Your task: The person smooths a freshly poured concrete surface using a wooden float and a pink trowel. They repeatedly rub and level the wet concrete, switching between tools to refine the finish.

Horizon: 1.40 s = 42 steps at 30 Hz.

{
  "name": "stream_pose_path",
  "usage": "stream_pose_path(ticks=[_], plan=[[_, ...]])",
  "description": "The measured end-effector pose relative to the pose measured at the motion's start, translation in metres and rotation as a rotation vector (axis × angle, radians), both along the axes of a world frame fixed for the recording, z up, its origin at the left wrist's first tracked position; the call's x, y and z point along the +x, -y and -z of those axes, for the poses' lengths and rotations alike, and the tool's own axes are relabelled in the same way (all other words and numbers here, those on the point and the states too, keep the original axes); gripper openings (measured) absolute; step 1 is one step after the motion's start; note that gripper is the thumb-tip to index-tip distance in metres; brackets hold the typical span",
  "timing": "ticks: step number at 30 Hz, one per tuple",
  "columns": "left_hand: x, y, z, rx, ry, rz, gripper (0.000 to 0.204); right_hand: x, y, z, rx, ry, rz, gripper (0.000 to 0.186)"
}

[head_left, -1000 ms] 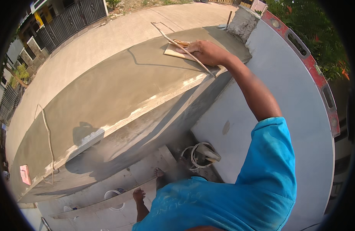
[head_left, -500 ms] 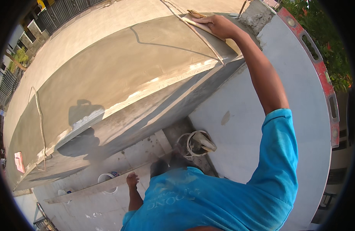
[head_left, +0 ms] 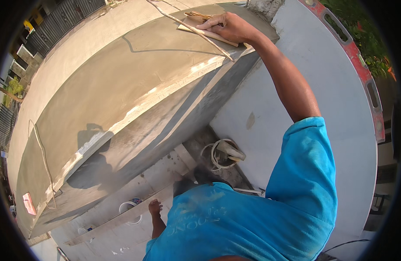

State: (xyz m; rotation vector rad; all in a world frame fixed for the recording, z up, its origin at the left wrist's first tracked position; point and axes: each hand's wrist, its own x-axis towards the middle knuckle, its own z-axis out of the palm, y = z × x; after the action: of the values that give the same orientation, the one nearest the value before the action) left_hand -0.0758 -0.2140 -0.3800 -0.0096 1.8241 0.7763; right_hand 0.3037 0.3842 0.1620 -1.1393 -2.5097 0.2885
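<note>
My right hand (head_left: 224, 27) grips a pale wooden float (head_left: 191, 29) lying on the smooth grey cement top (head_left: 96, 78) near its right end. A bent rod (head_left: 174, 21) crosses beside the float and reaches the white-streaked inner edge. My left hand (head_left: 155, 206) hangs low beside my blue shirt (head_left: 235, 217), fingers loosely apart with nothing in them, near a long plank (head_left: 107, 228). A second bent rod (head_left: 43, 152) and a pink block (head_left: 29, 203) are at the left end of the cement top.
A red spirit level (head_left: 352, 52) runs along the pale right wall (head_left: 322, 113). A round bucket (head_left: 222, 161) with a tool sits in the corner below; a white pail (head_left: 126, 209) is beside the plank. A paved road (head_left: 74, 48) and gates (head_left: 57, 26) lie beyond.
My right hand and float slid outward over the cement half a second ago, and have since come back toward the inner edge. The whole view has also shifted.
</note>
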Motion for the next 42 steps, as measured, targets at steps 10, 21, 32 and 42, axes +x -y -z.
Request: stream_pose_path(ticks=[10, 21, 32, 42], plan=[[-0.024, -0.011, 0.009, 0.156, 0.246, -0.147, 0.022, 0.007, 0.004, 0.007, 0.064, -0.081, 0.100, 0.019], [-0.004, -0.019, 0.000, 0.034, 0.099, -0.122, 0.024, 0.019, 0.043, -0.005, -0.070, -0.046, 0.208, 0.021], [-0.001, -0.023, 0.001, 0.045, 0.021, -0.124, 0.033, 0.028, 0.047, -0.004, -0.091, -0.111, 0.116, 0.015], [-0.034, -0.010, 0.034, 0.065, 0.572, -0.333, 0.041, -0.011, 0.017, 0.006, 0.168, 0.005, -0.078, 0.033]])
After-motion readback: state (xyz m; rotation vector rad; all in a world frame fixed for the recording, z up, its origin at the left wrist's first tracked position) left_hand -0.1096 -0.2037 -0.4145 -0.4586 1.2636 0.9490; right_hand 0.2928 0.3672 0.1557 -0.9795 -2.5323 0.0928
